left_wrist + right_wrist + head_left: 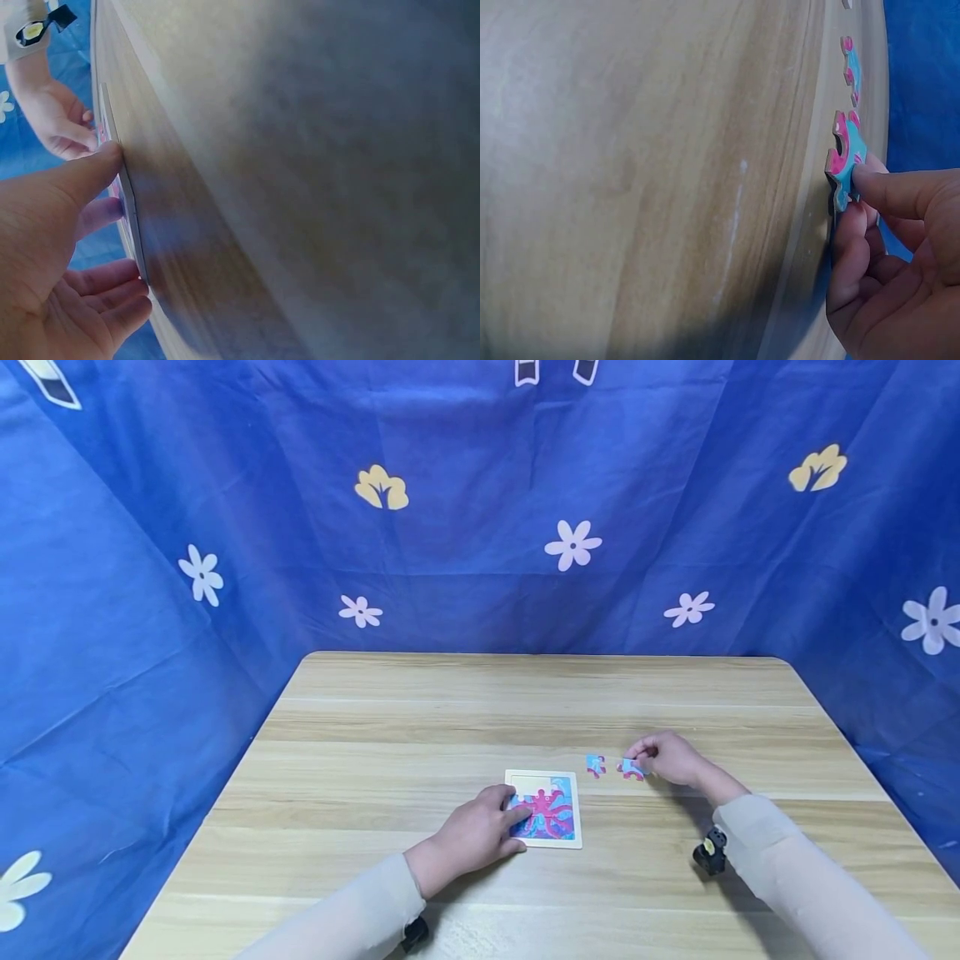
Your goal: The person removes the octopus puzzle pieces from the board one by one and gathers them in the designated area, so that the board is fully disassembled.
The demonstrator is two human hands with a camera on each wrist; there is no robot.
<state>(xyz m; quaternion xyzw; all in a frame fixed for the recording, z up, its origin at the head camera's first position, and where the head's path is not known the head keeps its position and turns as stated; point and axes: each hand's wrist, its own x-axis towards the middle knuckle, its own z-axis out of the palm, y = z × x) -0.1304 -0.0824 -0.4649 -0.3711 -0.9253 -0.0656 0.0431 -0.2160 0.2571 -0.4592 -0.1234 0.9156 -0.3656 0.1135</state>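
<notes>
Your right hand (pixel 671 758) pinches a blue-and-pink puzzle piece (pixel 632 768); a second loose piece (pixel 596 765) lies at its nine o'clock. Your left hand (pixel 480 835) rests with straight fingers on the square octopus puzzle board (pixel 551 814).

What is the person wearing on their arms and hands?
Both arms are in long, pale beige sleeves that reach the wrists. The left hand and right hand are bare, with no gloves or rings showing. A small black camera with a yellow dot is strapped under the right wrist, and another black one under the left.
</notes>
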